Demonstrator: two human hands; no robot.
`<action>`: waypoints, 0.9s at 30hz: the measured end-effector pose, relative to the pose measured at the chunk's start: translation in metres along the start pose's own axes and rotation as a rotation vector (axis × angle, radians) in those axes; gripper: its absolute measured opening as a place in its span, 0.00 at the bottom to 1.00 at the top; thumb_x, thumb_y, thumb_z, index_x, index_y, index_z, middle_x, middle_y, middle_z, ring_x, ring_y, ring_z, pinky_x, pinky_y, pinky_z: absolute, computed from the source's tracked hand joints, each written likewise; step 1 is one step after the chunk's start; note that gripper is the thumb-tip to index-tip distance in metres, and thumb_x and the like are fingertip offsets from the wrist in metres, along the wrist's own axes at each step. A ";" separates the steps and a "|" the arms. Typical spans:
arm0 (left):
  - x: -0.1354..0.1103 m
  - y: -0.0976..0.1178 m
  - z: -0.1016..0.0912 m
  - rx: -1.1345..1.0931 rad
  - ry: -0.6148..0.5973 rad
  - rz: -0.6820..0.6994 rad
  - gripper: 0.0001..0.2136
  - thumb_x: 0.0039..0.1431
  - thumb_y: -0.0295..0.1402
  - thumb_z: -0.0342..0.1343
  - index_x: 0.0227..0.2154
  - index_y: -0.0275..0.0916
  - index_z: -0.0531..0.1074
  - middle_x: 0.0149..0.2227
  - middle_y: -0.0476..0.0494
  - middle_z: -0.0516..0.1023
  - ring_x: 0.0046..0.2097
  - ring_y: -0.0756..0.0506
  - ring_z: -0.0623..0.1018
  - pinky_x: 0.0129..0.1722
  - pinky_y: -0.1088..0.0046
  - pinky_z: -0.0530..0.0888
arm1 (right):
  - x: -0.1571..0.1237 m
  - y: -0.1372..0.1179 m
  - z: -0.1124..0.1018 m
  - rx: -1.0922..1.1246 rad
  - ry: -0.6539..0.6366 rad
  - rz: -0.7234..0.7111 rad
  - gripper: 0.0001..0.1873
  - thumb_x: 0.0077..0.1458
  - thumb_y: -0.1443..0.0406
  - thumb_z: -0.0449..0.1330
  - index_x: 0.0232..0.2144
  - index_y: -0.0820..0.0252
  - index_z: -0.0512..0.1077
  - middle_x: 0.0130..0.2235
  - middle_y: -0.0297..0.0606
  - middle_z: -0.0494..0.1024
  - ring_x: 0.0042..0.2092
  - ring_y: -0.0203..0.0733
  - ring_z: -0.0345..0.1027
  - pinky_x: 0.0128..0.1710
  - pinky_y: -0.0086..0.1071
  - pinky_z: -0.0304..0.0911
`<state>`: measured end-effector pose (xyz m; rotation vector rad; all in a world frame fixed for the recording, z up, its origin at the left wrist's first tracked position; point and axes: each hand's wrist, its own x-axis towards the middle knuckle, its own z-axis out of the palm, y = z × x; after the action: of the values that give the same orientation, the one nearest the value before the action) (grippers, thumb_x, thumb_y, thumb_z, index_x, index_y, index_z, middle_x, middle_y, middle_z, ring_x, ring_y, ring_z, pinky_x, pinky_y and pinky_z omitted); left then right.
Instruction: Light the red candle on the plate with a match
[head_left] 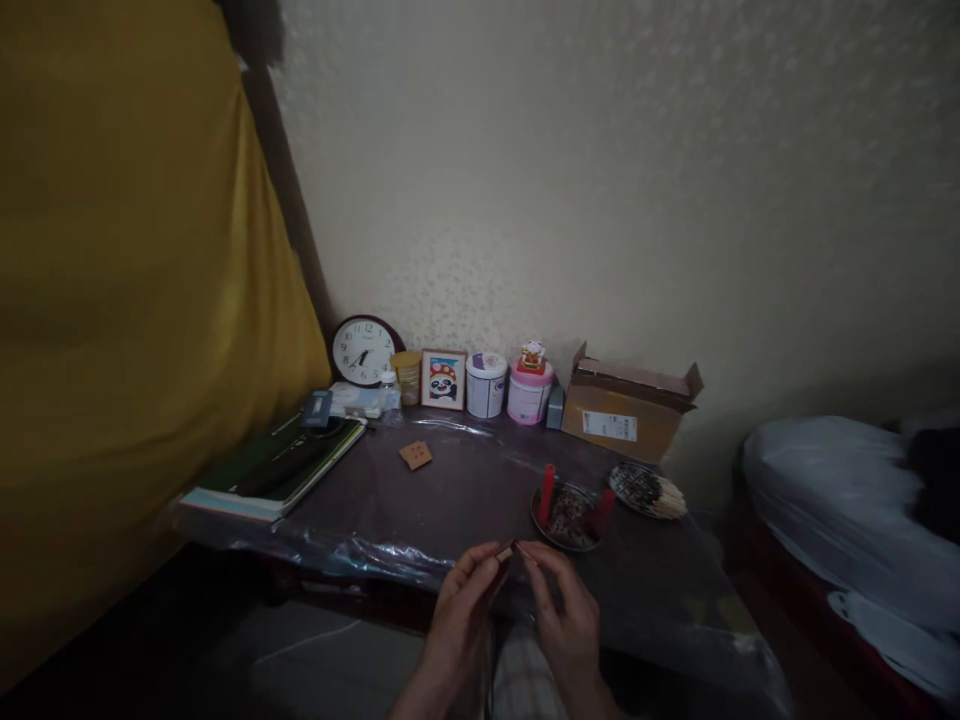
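Observation:
My left hand and my right hand meet at the near edge of a dark table covered in clear plastic. Their fingertips pinch one small pale object between them; it is too small to name. Just beyond the hands stands a round dish with two red candles upright in it. To its right lies a second plate holding a bundle of thin sticks.
Along the wall stand a round clock, a panda picture, two tubs, and an open cardboard box. Books lie at the left, a small brown square mid-table. Yellow curtain left, bed right.

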<state>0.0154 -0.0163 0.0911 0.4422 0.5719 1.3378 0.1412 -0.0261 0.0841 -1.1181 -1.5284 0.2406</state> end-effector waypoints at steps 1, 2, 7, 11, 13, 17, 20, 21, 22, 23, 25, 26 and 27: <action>0.000 0.000 0.000 -0.002 0.000 -0.002 0.09 0.44 0.30 0.64 0.31 0.36 0.77 0.35 0.40 0.82 0.40 0.45 0.78 0.44 0.70 0.69 | 0.001 0.000 0.000 0.004 0.000 -0.010 0.09 0.57 0.68 0.54 0.39 0.53 0.71 0.40 0.34 0.78 0.42 0.37 0.72 0.44 0.29 0.66; 0.000 0.000 0.001 -0.004 -0.002 -0.002 0.09 0.44 0.30 0.64 0.31 0.36 0.77 0.35 0.41 0.82 0.39 0.45 0.78 0.44 0.71 0.70 | 0.002 -0.001 -0.001 0.006 0.002 -0.022 0.09 0.57 0.69 0.54 0.39 0.54 0.71 0.40 0.35 0.78 0.43 0.37 0.72 0.44 0.30 0.66; -0.001 0.006 0.007 0.011 -0.027 0.009 0.09 0.44 0.30 0.64 0.31 0.35 0.77 0.36 0.39 0.81 0.40 0.44 0.78 0.46 0.69 0.69 | 0.009 -0.009 -0.006 -0.019 0.049 -0.068 0.09 0.57 0.70 0.54 0.38 0.55 0.72 0.39 0.37 0.78 0.42 0.39 0.72 0.43 0.32 0.67; -0.001 0.009 0.011 0.027 -0.044 0.016 0.09 0.46 0.30 0.63 0.32 0.35 0.77 0.36 0.39 0.81 0.41 0.45 0.77 0.46 0.69 0.68 | 0.010 -0.008 -0.006 -0.043 0.084 -0.148 0.10 0.56 0.71 0.54 0.39 0.56 0.71 0.38 0.38 0.78 0.42 0.39 0.72 0.43 0.33 0.67; -0.002 0.009 0.012 0.037 -0.057 0.015 0.08 0.47 0.30 0.62 0.32 0.35 0.77 0.36 0.39 0.81 0.41 0.45 0.77 0.46 0.69 0.68 | 0.011 -0.003 -0.005 -0.061 0.068 -0.191 0.11 0.56 0.72 0.54 0.40 0.56 0.70 0.39 0.38 0.78 0.42 0.39 0.71 0.43 0.33 0.67; -0.001 0.008 0.012 0.029 -0.056 0.024 0.06 0.47 0.30 0.62 0.30 0.36 0.76 0.35 0.41 0.81 0.40 0.45 0.77 0.46 0.69 0.68 | 0.019 -0.002 -0.009 -0.112 0.070 -0.200 0.11 0.57 0.72 0.53 0.40 0.57 0.71 0.38 0.38 0.78 0.41 0.39 0.72 0.42 0.33 0.67; 0.001 0.006 0.010 0.012 -0.035 0.017 0.06 0.47 0.30 0.62 0.30 0.37 0.76 0.34 0.42 0.81 0.40 0.46 0.77 0.46 0.69 0.67 | 0.027 -0.019 -0.020 -0.144 0.134 -0.180 0.10 0.57 0.71 0.53 0.38 0.56 0.71 0.37 0.37 0.78 0.40 0.38 0.72 0.42 0.33 0.67; 0.001 0.005 0.009 0.015 -0.026 0.015 0.06 0.47 0.30 0.62 0.29 0.37 0.76 0.34 0.42 0.81 0.40 0.46 0.77 0.46 0.69 0.67 | 0.028 -0.026 -0.023 -0.149 0.171 -0.191 0.09 0.57 0.72 0.54 0.37 0.56 0.71 0.36 0.37 0.78 0.39 0.38 0.72 0.42 0.32 0.67; 0.002 0.005 0.009 0.021 -0.020 0.013 0.06 0.46 0.31 0.63 0.29 0.37 0.76 0.34 0.42 0.81 0.40 0.46 0.77 0.46 0.69 0.67 | 0.029 -0.031 -0.025 -0.151 0.201 -0.212 0.09 0.56 0.72 0.54 0.37 0.56 0.71 0.36 0.37 0.78 0.39 0.38 0.72 0.41 0.32 0.67; 0.002 0.005 0.010 0.026 -0.019 0.016 0.06 0.46 0.31 0.63 0.29 0.36 0.76 0.33 0.43 0.81 0.39 0.46 0.77 0.46 0.70 0.67 | 0.028 -0.034 -0.026 -0.158 0.197 -0.235 0.09 0.56 0.72 0.54 0.37 0.56 0.71 0.36 0.37 0.78 0.39 0.38 0.72 0.41 0.31 0.67; 0.001 0.007 0.013 0.035 -0.034 0.034 0.05 0.47 0.31 0.62 0.29 0.37 0.76 0.33 0.43 0.80 0.39 0.47 0.77 0.46 0.70 0.67 | 0.027 -0.028 -0.024 -0.182 0.101 -0.279 0.10 0.57 0.71 0.53 0.37 0.56 0.72 0.37 0.37 0.79 0.40 0.39 0.73 0.40 0.32 0.67; 0.000 0.008 0.015 0.038 -0.048 0.045 0.06 0.47 0.31 0.62 0.29 0.37 0.76 0.33 0.43 0.80 0.39 0.47 0.77 0.45 0.70 0.68 | 0.026 -0.019 -0.022 -0.206 0.019 -0.286 0.10 0.57 0.69 0.52 0.38 0.56 0.73 0.37 0.37 0.79 0.40 0.39 0.73 0.41 0.33 0.67; -0.001 0.010 0.017 0.043 -0.062 0.055 0.06 0.47 0.31 0.62 0.30 0.37 0.76 0.34 0.43 0.80 0.39 0.47 0.77 0.45 0.70 0.68 | 0.026 -0.008 -0.019 -0.227 -0.003 -0.285 0.10 0.58 0.68 0.52 0.37 0.57 0.73 0.36 0.38 0.80 0.39 0.41 0.74 0.41 0.34 0.68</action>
<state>0.0177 -0.0151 0.1102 0.5364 0.5410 1.3617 0.1569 -0.0191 0.1127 -1.0575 -1.7268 -0.1287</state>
